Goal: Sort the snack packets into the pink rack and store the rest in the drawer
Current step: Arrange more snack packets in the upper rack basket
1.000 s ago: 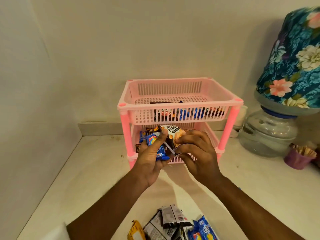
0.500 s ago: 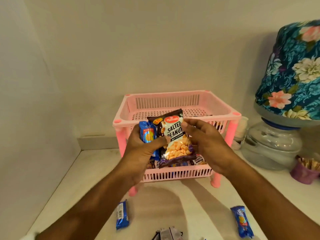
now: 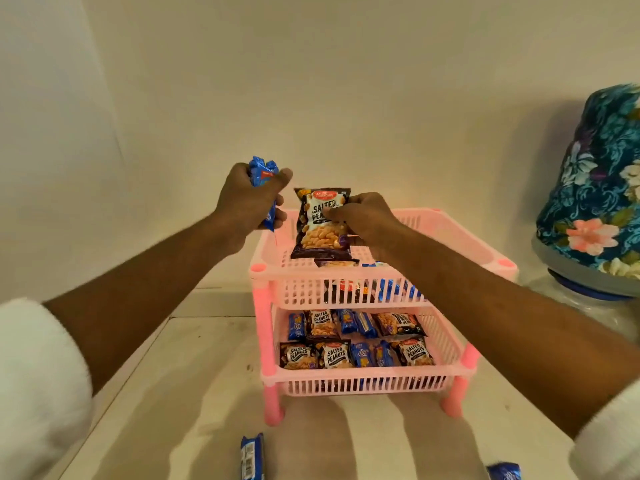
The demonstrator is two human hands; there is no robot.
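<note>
Pale counter (image 3: 194, 393), pink rack (image 3: 381, 292); above it, left hand (image 3: 247, 206) gripping blue packets (image 3: 263, 171), right hand (image 3: 363, 220) pinching peanut packet (image 3: 320, 233).

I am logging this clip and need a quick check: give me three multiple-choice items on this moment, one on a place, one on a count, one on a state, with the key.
1. Where is the peanut packet that the right hand holds?
A. Over the top tier of the pink rack
B. Flat on the counter
C. Inside the bottom tier

2. How many blue packets lie loose on the counter in front of the rack?
A. None
B. Two
C. Five

3. What is the left hand doing?
A. Resting flat and open
B. Gripping blue packets
C. Pushing the rack

Key: 1 A, the packet hangs upright above the top basket. 2 B, one blue packet by the front left leg and another at the lower right edge. 3 B, its fingers curl round blue wrappers.
</note>
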